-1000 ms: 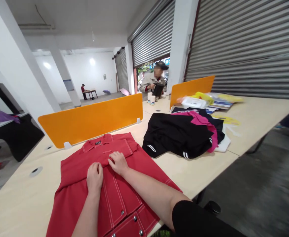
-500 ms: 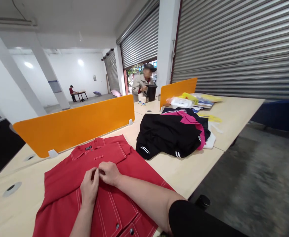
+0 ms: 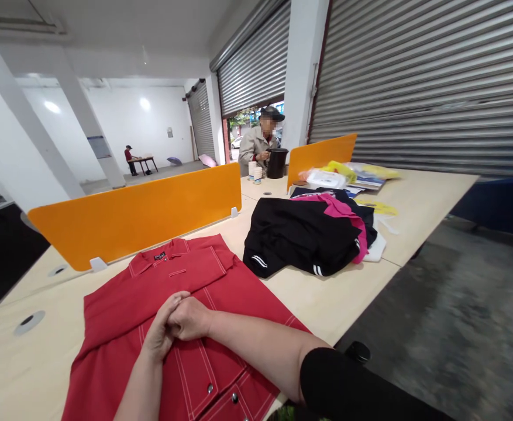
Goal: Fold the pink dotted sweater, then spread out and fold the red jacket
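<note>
A red jacket [image 3: 120, 327] with white stitching and metal snaps lies spread on the table, its collar away from me and its sleeves laid across the chest. Above its middle, my left hand [image 3: 162, 330] is closed against my right hand [image 3: 191, 318], with its fingers partly behind the right one. My right hand is curled into a fist. Whatever may be between the two hands is hidden. To the right of the jacket lies a heap of black clothing [image 3: 298, 237] with white-striped cuffs and a pink piece [image 3: 346, 217] on top.
An orange divider [image 3: 142, 216] stands behind the jacket, another [image 3: 322, 156] farther right. Plastic packages [image 3: 330, 175] lie at the back right. Across the table, a person [image 3: 254, 143] holds a black pitcher [image 3: 277, 164] beside paper cups [image 3: 257, 174]. The table's right edge borders the floor.
My hands have gone from fingertips meeting in a pinch to being clasped closely together, slightly lower. The view has shifted a little; the jacket and black heap lie as before.
</note>
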The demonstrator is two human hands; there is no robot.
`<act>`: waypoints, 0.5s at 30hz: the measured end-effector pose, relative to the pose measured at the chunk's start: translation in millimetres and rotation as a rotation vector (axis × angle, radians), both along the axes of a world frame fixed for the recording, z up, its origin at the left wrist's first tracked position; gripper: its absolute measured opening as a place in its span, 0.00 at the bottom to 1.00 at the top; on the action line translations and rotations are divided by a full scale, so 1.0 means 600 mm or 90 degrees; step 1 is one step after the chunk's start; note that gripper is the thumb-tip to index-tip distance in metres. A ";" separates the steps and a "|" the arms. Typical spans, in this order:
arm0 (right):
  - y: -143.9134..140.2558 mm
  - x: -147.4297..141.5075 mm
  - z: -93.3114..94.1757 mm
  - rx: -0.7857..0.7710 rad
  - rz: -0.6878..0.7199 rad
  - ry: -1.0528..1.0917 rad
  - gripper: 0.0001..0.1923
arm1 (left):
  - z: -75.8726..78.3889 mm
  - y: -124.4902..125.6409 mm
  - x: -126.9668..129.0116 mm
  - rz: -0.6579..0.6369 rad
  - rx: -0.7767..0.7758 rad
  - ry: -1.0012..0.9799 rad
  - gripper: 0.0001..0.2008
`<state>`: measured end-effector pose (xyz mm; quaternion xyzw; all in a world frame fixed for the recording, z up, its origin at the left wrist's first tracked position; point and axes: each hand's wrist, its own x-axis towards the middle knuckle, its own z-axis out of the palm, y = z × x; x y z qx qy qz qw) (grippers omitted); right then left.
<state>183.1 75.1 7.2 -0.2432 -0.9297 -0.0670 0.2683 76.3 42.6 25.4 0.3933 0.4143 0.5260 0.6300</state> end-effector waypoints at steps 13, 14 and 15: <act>-0.010 -0.005 0.007 0.036 0.096 0.059 0.07 | 0.008 0.004 -0.004 -0.012 -0.083 -0.038 0.18; -0.010 -0.004 0.007 0.031 0.098 0.062 0.08 | 0.007 0.005 -0.005 -0.018 -0.077 -0.037 0.18; -0.010 -0.004 0.008 0.026 0.103 0.064 0.08 | 0.006 0.007 -0.006 -0.025 -0.072 -0.034 0.17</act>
